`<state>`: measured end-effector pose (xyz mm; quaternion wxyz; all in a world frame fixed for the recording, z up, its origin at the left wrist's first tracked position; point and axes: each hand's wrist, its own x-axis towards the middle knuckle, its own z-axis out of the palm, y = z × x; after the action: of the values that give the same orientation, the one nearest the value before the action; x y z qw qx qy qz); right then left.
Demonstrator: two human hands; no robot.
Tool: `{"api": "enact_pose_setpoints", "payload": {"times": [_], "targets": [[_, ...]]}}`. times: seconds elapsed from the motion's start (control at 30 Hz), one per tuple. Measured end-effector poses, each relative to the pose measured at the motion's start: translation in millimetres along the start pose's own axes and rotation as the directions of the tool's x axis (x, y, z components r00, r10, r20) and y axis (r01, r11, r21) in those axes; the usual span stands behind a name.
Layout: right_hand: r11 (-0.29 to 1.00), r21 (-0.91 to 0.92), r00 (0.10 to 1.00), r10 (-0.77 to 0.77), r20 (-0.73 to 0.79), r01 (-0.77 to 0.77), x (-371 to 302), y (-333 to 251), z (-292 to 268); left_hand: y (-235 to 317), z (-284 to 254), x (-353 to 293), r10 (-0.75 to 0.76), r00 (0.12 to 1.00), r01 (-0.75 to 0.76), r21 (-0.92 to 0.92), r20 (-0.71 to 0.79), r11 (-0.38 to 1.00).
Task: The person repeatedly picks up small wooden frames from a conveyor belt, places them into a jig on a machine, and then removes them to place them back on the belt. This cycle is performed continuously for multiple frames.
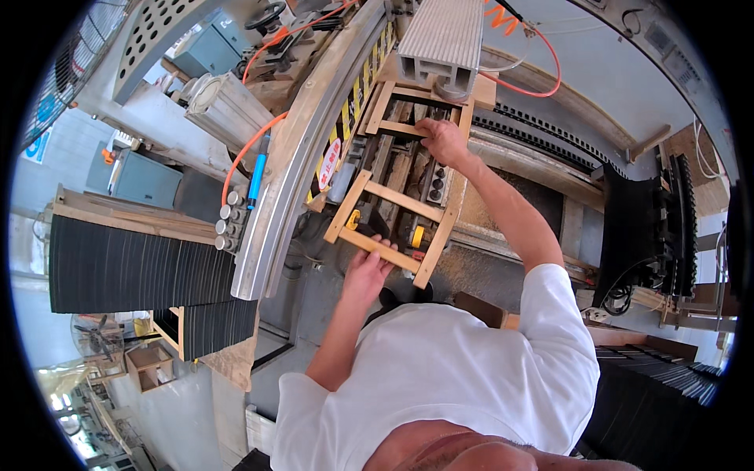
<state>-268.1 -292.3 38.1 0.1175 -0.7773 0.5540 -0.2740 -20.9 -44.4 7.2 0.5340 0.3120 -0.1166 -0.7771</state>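
Observation:
A light wooden frame (441,239) of rails and crossbars stretches from under the metal beam toward my body, over the machine bed. My left hand (367,275) is closed on its near crossbar, fingers curled over the wood. Farther off, my right hand (445,143) pinches a far crossbar (399,128) close to the long right rail. The right hand and wrist hide part of that rail, so I cannot tell whether the near and far parts are one piece. Below the frame, a yellow round part (419,235) of the machine shows between the crossbars.
A ribbed metal beam (441,39) overhangs the frame's far end. Along the left runs a metal rail (294,157) with a yellow-black striped guard (363,90). Stacks of dark panels (141,263) stand at left, more dark panels (644,392) at right. An orange hose (242,161) loops nearby.

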Motion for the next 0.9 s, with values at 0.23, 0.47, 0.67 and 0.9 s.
{"api": "enact_pose_setpoints", "payload": {"times": [0.23, 0.47, 0.67, 0.9], "targets": [[0.995, 0.093, 0.998, 0.028, 0.056, -0.033, 19, -18, 11, -4, -5, -63, -0.036, 0.999, 0.037, 0.035, -0.025, 0.999], [0.997, -0.075, 0.998, -0.03, 0.063, 0.035, 20, -14, 21, 4, -30, -82, -0.12, 0.992, 0.123, 0.087, -0.038, 0.989], [0.894, -0.409, 0.983, -0.177, 0.055, 0.184, 16, -15, 25, 21, -60, -114, -0.141, 0.99, 0.139, 0.149, 0.0, 0.979], [0.839, -0.532, 0.986, -0.16, -0.04, 0.115, 8, -14, 21, 29, -89, -153, -0.11, 0.992, 0.117, 0.102, -0.069, 0.988]]}}
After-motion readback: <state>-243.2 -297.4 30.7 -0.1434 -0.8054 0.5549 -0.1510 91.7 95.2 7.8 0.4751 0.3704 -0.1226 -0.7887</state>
